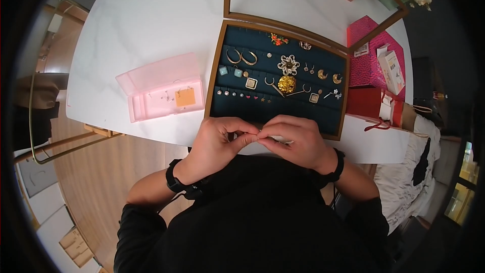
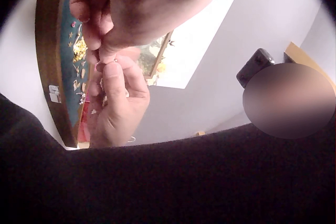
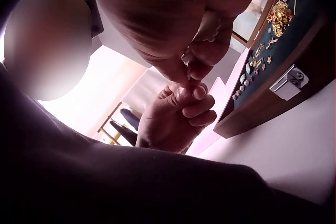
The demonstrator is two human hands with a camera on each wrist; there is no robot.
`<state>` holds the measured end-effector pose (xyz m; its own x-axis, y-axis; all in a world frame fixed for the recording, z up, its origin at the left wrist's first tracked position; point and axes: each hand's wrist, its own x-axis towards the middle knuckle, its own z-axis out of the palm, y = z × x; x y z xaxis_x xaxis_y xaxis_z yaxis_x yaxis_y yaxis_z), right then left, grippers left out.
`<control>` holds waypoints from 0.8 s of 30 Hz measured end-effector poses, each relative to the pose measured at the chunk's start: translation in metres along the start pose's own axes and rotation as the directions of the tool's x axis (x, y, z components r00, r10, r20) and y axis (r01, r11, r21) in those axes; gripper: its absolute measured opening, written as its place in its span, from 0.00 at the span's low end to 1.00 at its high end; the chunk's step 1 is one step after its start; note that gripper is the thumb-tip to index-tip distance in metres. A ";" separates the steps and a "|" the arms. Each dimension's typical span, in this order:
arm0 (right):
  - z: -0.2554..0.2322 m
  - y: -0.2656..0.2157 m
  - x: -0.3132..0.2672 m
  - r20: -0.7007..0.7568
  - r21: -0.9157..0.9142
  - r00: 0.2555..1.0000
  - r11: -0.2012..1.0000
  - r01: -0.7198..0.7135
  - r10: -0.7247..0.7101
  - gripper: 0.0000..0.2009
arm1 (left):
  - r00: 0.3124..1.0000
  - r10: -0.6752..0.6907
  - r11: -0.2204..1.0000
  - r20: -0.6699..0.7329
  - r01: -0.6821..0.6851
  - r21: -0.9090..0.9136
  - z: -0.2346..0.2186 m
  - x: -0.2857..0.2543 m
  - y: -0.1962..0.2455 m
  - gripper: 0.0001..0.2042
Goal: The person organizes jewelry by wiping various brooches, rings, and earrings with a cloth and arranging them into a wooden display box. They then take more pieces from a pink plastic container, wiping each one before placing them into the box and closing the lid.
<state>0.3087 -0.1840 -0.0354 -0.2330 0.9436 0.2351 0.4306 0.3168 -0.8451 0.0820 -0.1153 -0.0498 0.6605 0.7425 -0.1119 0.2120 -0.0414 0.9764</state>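
Both hands meet fingertip to fingertip over the front edge of a wooden jewelry case with a dark teal lining. The left hand and the right hand pinch a tiny shiny piece between them; the fingers mostly hide it. Something whitish shows inside the curled fingers of the right hand in the right wrist view. In the case lie rows of earrings, a silver flower piece and a gold flower piece.
An open pink box with small studs and an orange card lies left of the case. The case's framed clear lid stands open behind. At right are a red bag, a pink patterned bag and a small white box.
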 end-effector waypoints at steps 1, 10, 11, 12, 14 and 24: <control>-0.001 0.001 -0.001 0.006 0.013 1.000 1.000 -0.014 0.014 0.09 | 1.000 0.025 0.999 -0.002 -0.025 -0.022 0.001 0.000 -0.001 0.05; -0.004 0.004 -0.004 -0.038 0.017 0.999 0.999 -0.037 0.038 0.10 | 0.999 -0.044 0.998 0.025 0.045 -0.037 0.001 0.001 0.004 0.07; -0.006 0.004 -0.005 -0.054 0.007 0.997 0.998 -0.061 0.061 0.10 | 0.999 -0.043 0.998 0.025 0.044 -0.038 0.001 0.001 0.002 0.07; -0.010 0.005 -0.006 -0.053 0.005 0.997 0.998 -0.061 0.061 0.10 | 1.000 -0.014 0.999 -0.014 0.013 -0.030 -0.001 0.000 -0.001 0.07; -0.018 0.013 -0.006 -0.106 -0.111 0.991 0.989 -0.094 0.083 0.08 | 0.998 0.017 1.000 -0.053 -0.018 -0.021 -0.010 -0.002 -0.006 0.07; -0.016 0.040 -0.005 -0.180 -0.256 0.960 0.932 -0.258 0.216 0.06 | 0.968 0.007 0.996 -0.251 0.015 0.088 -0.052 -0.022 -0.022 0.04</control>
<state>0.3411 -0.1739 -0.0628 0.0261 0.9912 0.1295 0.6847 0.0766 -0.7248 0.0255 -0.0955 -0.0590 0.4605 0.8860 -0.0548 0.2850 -0.0891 0.9544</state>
